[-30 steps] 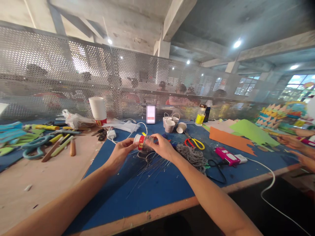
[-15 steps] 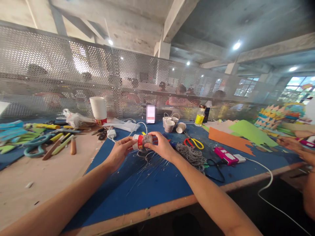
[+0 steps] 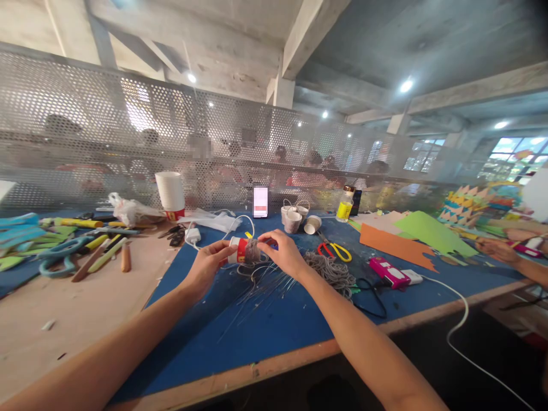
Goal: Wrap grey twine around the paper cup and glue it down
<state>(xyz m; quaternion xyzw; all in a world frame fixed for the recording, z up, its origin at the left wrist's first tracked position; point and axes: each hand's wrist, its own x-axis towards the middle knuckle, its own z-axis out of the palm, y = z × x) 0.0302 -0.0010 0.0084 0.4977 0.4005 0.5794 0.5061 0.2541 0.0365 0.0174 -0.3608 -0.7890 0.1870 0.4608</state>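
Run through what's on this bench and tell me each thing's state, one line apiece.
Paper cup: held sideways in the left hand, partly wrapped in grey cord.
Right hand: at the cup's wrapped end.
Cord pile: loose, tangled.
Yellow-and-red scissors: handles spread.
Middle phone: upright, screen lit.
Cup stack: nested, upright.
Small cups: one tipped over, others upright.
Bottle: upright, capped.
Orange paper: one end jagged.

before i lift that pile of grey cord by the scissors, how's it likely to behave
The grey cord will probably be floppy, since it lies in loose, bending loops. It may tangle as it comes up, because its strands cross one another in the heap. It seems unlikely to roll, given its spread, uneven shape.
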